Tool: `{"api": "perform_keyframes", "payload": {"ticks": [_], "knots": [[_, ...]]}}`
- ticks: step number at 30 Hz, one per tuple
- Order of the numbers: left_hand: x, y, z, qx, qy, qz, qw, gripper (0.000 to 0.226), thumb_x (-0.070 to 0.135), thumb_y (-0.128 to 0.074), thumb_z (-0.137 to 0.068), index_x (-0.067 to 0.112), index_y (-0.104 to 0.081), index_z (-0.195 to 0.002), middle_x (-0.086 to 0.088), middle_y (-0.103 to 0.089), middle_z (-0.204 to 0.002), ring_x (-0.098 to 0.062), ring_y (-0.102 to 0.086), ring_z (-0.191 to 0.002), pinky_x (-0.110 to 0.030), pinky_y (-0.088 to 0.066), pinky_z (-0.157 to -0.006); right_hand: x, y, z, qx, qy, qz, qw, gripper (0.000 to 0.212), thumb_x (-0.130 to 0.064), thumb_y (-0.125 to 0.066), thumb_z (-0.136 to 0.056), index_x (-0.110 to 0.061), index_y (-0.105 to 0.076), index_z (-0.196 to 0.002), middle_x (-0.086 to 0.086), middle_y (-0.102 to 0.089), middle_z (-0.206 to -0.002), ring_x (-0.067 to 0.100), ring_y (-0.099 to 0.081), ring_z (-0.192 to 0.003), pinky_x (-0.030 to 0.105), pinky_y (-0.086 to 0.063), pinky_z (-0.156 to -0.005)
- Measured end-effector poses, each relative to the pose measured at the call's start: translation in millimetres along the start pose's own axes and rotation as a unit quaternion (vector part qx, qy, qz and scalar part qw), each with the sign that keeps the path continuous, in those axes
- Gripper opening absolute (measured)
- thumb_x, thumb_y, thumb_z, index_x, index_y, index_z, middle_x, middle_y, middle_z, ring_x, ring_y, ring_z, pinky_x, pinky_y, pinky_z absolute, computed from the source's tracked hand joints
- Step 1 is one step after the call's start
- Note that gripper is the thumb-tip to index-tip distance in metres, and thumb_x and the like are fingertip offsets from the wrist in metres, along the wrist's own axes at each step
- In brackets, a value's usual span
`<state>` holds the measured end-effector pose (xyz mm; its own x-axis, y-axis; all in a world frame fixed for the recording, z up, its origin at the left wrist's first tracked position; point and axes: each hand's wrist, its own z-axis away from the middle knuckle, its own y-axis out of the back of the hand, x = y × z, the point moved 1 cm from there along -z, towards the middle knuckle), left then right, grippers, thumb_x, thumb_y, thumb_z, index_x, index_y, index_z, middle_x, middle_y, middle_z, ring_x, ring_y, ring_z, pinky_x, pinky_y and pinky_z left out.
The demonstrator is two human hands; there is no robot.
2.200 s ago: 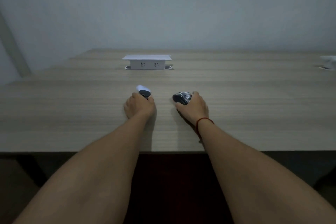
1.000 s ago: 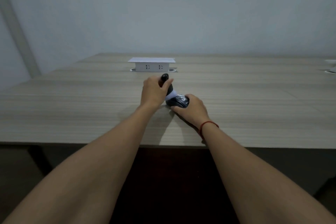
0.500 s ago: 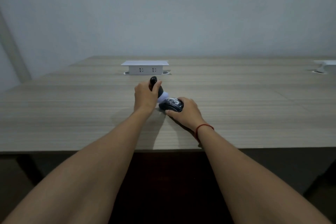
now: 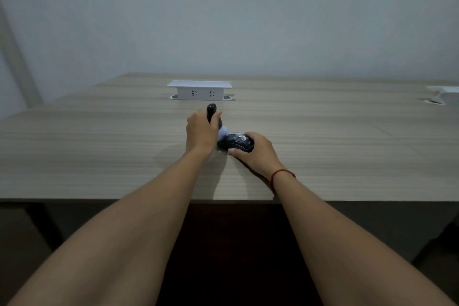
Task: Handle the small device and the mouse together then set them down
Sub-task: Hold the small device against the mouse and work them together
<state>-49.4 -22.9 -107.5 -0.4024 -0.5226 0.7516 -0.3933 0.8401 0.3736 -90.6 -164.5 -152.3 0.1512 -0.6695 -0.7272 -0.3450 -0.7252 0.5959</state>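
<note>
while my left hand (image 4: pixel 201 131) is wrapped around the small device (image 4: pixel 211 112), i see its long axis standing nearly upright, dark end up and pale end down beside the mouse (image 4: pixel 236 142). my right hand (image 4: pixel 255 154) grips the mouse from its right side, low over the table (image 4: pixel 74 156), midway between the left and right edges, nearer the front edge. the two things meet between my hands, so i judge setting them down means moving apart first.

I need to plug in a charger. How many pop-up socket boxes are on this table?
2: one socket box at the centre back, beyond the hands; a second at the far right edge, cut off by the frame.
</note>
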Motion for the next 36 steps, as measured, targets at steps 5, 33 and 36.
{"api": "perform_keyframes", "payload": {"ticks": [5,33,36], "knots": [[6.1,-6.4,7.0,0.008,-0.021,0.041,0.999,0.034,0.03,-0.059,-0.093,-0.003,-0.064,-0.086,-0.016,-0.066,-0.087,-0.029,-0.061,-0.083,-0.041,-0.052,-0.076,0.7,-1.5,0.2,0.001,0.005,0.013,1.0,0.041,-0.036,-0.078,-0.076,-0.015,-0.064,-0.109,0.0,-0.066,-0.099,0.017,-0.062,-0.088,0.026,-0.048,-0.074],[-9.0,-0.8,17.7,0.036,0.023,0.024,0.999,0.029,0.025,-0.06,-0.091,-0.003,-0.064,-0.085,-0.019,-0.067,-0.086,-0.028,-0.06,-0.079,-0.03,-0.042,-0.067,-0.6,-2.6,-1.2,0.025,-0.021,0.051,0.998,0.047,-0.045,-0.074,-0.075,-0.016,-0.062,-0.11,0.002,-0.067,-0.104,0.02,-0.063,-0.092,0.039,-0.055,-0.083],[10.0,-0.8,19.7,0.054,-0.028,0.048,0.997,0.028,0.025,-0.061,-0.091,0.0,-0.062,-0.078,-0.013,-0.064,-0.076,-0.024,-0.056,-0.07,-0.029,-0.042,-0.063,0.8,-2.5,-0.4,0.034,-0.036,0.052,0.997,0.051,-0.051,-0.076,-0.069,-0.019,-0.062,-0.106,-0.001,-0.067,-0.1,0.02,-0.063,-0.09,0.042,-0.056,-0.082]]}}
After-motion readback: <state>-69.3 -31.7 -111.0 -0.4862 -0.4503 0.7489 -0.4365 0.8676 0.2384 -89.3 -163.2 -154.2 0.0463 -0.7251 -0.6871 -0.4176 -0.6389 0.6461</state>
